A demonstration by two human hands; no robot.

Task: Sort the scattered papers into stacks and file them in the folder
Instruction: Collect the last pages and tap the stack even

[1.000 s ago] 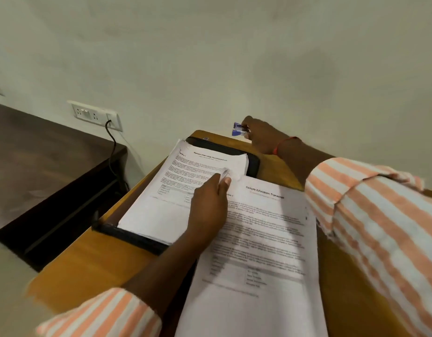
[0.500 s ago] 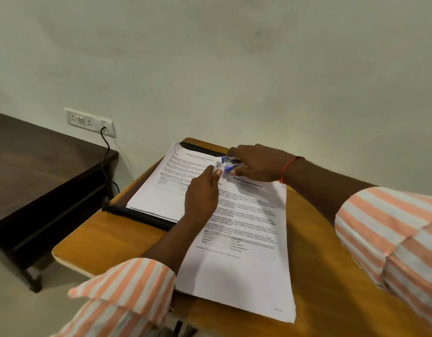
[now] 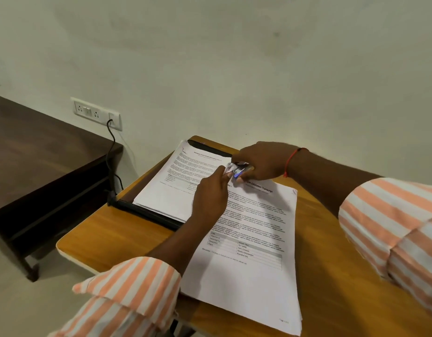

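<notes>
Wooden table [image 3: 113,239], far edge: left hand [image 3: 210,198] pinches a paper stack [image 3: 171,190] by its corner; right hand [image 3: 261,161] grips, apparently, a stapler [image 3: 241,169].

A plain office: wooden desk [image 3: 100,239], printed papers [image 3: 246,283], wall socket [image 3: 96,113].

We find bare desk [image 3: 108,239] left of the folder [image 3: 147,213] and right of the near stack [image 3: 234,288]; the wall [image 3: 258,69] closes the far edge.

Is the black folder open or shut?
Looks open: the flat black folder lies under the white printed paper stack, its rim showing at near and far edges.
</notes>
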